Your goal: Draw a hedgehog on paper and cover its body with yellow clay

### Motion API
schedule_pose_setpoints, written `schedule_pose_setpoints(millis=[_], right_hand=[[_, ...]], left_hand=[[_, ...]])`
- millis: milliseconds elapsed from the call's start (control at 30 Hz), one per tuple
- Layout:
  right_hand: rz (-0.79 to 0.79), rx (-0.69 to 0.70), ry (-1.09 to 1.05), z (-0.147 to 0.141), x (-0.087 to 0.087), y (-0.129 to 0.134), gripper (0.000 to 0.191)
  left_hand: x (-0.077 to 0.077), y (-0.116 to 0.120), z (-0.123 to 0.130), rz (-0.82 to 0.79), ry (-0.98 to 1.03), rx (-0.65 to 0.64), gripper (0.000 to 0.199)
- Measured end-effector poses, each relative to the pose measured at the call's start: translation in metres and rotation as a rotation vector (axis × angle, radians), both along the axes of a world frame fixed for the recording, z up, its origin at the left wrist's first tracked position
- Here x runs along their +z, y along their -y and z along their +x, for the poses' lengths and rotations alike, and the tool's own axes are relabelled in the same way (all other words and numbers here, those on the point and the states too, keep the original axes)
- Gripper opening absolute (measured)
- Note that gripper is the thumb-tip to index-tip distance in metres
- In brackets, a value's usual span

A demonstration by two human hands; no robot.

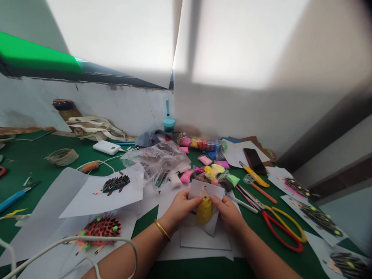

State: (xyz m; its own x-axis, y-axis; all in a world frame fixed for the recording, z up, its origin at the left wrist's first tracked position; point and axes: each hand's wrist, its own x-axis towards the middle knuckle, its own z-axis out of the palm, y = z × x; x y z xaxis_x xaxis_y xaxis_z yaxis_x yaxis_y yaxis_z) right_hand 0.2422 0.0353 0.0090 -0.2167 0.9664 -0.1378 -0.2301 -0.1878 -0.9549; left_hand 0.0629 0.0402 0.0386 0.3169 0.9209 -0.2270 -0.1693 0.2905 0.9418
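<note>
Both of my hands hold a small white card (pixel 215 189) above a stack of white paper (pixel 206 242). On the card sits a yellow clay body (pixel 204 213) with a pale, pointed clay head (pixel 204 192) at its top. My left hand (pixel 184 203) grips the card's left side, its thumb beside the head. My right hand (pixel 228 211) closes on the right side, with its thumb near the top of the yellow clay. The fingers behind the card are hidden.
Scissors (pixel 283 228), a yellow cutter (pixel 254 174) and a phone (pixel 254 161) lie to the right. Packets of coloured clay (pixel 207 172) and a plastic bag (pixel 157 159) are behind. Finished hedgehog pictures (pixel 116 184) lie left and right. A white cable (pixel 87 239) loops at front left.
</note>
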Motion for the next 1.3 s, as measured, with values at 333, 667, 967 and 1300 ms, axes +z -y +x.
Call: schedule_pose_setpoints(millis=[333, 667, 967, 1300], right_hand=[[0.043, -0.036, -0.002, 0.0011, -0.0023, -0.0012, 0.048], [0.025, -0.023, -0.019, -0.001, 0.0026, -0.0015, 0.046], [0.013, -0.035, -0.072, -0.0014, -0.002, -0.0003, 0.045], [-0.016, -0.028, -0.105, -0.004, 0.001, -0.0004, 0.048]], left_hand=[[0.0021, 0.0018, 0.0019, -0.042, 0.084, 0.004, 0.042], [-0.0035, 0.0019, 0.0022, -0.059, 0.107, -0.028, 0.042], [-0.0053, 0.0019, 0.0021, -0.059, 0.126, -0.041, 0.044], [-0.0021, 0.0024, 0.0016, -0.059, 0.109, -0.038, 0.044]])
